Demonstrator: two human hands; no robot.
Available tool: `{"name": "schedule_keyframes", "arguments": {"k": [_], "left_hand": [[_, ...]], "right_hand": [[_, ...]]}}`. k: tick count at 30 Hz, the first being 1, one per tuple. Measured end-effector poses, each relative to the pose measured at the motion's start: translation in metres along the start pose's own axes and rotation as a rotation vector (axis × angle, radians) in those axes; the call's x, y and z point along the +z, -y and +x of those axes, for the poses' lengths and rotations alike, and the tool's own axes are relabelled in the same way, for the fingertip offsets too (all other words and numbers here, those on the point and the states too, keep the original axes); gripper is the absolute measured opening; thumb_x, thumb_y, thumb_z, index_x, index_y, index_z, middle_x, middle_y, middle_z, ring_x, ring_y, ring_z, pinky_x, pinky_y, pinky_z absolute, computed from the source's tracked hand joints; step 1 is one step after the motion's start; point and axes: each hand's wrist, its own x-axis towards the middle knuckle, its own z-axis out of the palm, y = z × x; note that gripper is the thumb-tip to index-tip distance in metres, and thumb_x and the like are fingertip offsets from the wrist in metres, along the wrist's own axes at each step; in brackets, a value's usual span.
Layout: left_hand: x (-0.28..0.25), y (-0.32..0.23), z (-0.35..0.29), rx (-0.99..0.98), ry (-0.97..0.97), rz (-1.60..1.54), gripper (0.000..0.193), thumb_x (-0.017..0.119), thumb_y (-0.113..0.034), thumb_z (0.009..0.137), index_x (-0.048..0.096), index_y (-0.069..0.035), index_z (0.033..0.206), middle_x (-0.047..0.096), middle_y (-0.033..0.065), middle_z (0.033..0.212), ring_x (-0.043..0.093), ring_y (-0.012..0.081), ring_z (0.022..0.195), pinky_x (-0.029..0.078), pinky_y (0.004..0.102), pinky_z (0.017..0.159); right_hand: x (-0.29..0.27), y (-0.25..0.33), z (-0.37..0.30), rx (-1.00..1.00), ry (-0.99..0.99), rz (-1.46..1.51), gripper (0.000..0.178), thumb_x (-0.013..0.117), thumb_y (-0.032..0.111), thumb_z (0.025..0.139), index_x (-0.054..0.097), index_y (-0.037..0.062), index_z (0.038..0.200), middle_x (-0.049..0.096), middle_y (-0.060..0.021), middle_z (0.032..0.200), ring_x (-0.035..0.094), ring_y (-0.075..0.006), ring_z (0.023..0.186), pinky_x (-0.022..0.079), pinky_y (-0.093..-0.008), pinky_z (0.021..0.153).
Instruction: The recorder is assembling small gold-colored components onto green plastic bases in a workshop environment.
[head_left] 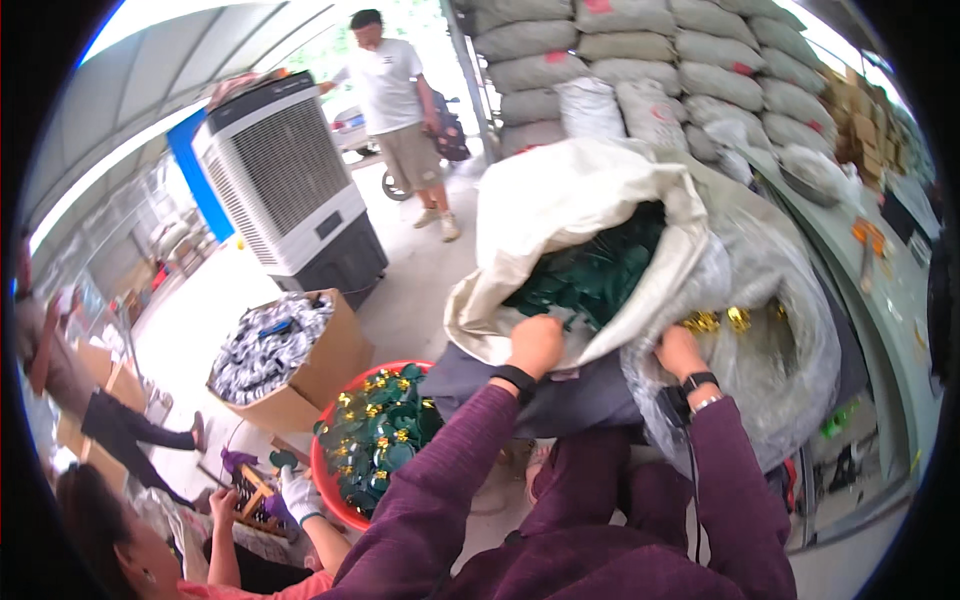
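Observation:
My left hand (537, 346) is closed at the front of a large white woven sack's (560, 190) mouth, its fingertips hidden. Dark green flat pieces (590, 275) fill the sack just beyond that hand. Over the near left side of a clear plastic bag (735, 420), my right hand (681, 354) is curled with its fingertips out of sight. Shiny gold pieces (739, 318) lie in this bag, close to the right hand. What either hand holds, if anything, cannot be made out. Both bags rest side by side on a dark cloth-like surface (590, 405).
To the left stand a red basin (318, 462) of green and gold pieces, a carton (318, 350) and an air cooler (290, 170). A seated co-worker's gloved hand (300, 495) is near the basin. A green bench (850, 260) runs along the right; stacked sacks (625, 45) stand behind.

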Motion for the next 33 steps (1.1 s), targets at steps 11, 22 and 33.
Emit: {"name": "schedule_keyframes", "arguments": {"k": [11, 22, 33], "left_hand": [[0.008, -0.044, -0.039, -0.100, -0.211, -0.625, 0.019, 0.057, -0.015, 0.074, 0.055, 0.003, 0.071, 0.058, 0.0242, 0.075, 0.057, 0.0425, 0.073, 0.045, 0.0495, 0.067], [0.034, -0.048, -0.055, -0.236, -0.175, -0.644, 0.021, 0.056, -0.018, 0.080, 0.053, 0.001, 0.088, 0.059, 0.0239, 0.080, 0.057, 0.0434, 0.077, 0.044, 0.0504, 0.070], [0.037, -0.054, -0.059, -0.258, -0.167, -0.602, 0.025, 0.056, -0.023, 0.083, 0.058, 0.001, 0.090, 0.060, 0.0222, 0.085, 0.058, 0.0416, 0.080, 0.045, 0.0485, 0.072]], "right_hand": [[-0.039, 0.022, -0.030, -0.201, -0.008, -0.264, 0.022, 0.067, 0.020, 0.072, 0.065, -0.0019, 0.076, 0.062, -0.0227, 0.085, 0.060, -0.0403, 0.080, 0.049, -0.0458, 0.071], [-0.044, 0.025, -0.054, -0.390, 0.125, -0.093, 0.014, 0.059, 0.003, 0.076, 0.059, -0.0013, 0.088, 0.055, -0.0223, 0.083, 0.056, -0.0410, 0.080, 0.044, -0.0467, 0.070], [-0.045, -0.007, -0.054, -0.438, 0.258, -0.398, 0.020, 0.072, 0.009, 0.063, 0.062, -0.0019, 0.076, 0.058, -0.0222, 0.081, 0.058, -0.0392, 0.079, 0.047, -0.0454, 0.072]]}}
